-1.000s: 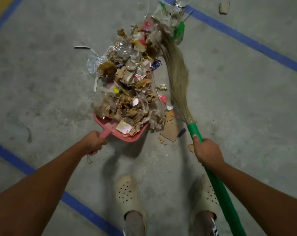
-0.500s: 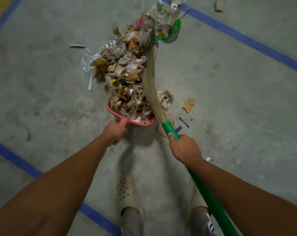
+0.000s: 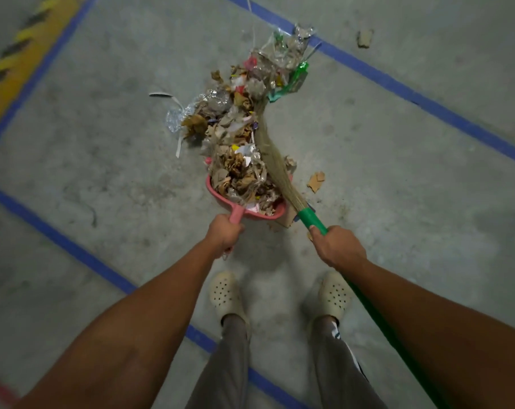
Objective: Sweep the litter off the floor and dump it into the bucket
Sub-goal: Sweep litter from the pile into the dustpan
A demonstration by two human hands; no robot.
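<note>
Compared with a second ago, the straw-bristled broom with a green plastic handle (image 3: 311,218) has swung in from the right of the heap. Its bristles now lie across the right rim of the pink plastic dustpan (image 3: 221,199), which sits further under the pile. The mixed litter of crumpled paper, cardboard and clear wrappers (image 3: 238,169) fills the pan and trails away over the grey concrete floor (image 3: 398,172). One torn cardboard scrap (image 3: 316,181) lies apart on the right. The left hand (image 3: 225,236) is wrapped tight round the pan's handle. The right hand (image 3: 337,249) is clenched round the broom handle just below the bristles — thumb pointing up the shaft.
</note>
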